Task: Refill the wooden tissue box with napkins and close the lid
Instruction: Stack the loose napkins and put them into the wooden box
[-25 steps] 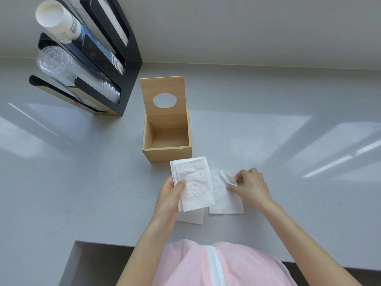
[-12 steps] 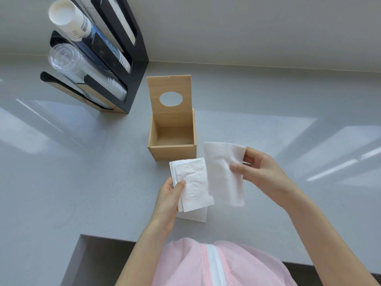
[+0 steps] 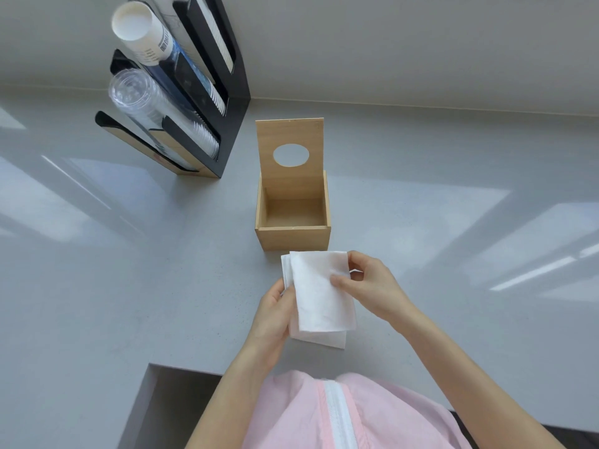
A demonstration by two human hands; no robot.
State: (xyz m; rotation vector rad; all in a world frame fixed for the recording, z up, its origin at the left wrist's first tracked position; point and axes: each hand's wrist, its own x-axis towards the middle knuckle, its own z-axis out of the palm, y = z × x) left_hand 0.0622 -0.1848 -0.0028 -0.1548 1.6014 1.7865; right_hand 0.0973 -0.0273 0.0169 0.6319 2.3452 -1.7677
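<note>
The wooden tissue box [image 3: 292,238] stands on the grey counter with nothing inside. Its lid [image 3: 289,137], with an oval hole, is swung up behind it. Just in front of the box I hold a small stack of white napkins [image 3: 319,299]. My left hand [image 3: 271,314] grips the stack from the left side. My right hand [image 3: 369,286] pinches the top napkin near its upper right corner and lays it over the stack. Another white napkin [image 3: 335,341] shows under the stack's lower edge; whether it lies on the counter is unclear.
A black cup dispenser [image 3: 181,92] with paper and clear plastic cups leans at the back left, close to the box. The counter's front edge has a cut-out [image 3: 155,400] at the lower left. My pink garment [image 3: 340,413] fills the bottom.
My right hand lifted a napkin off the counter, carried it left and placed it over the stack in my left hand. The view has shifted a little to the left.
</note>
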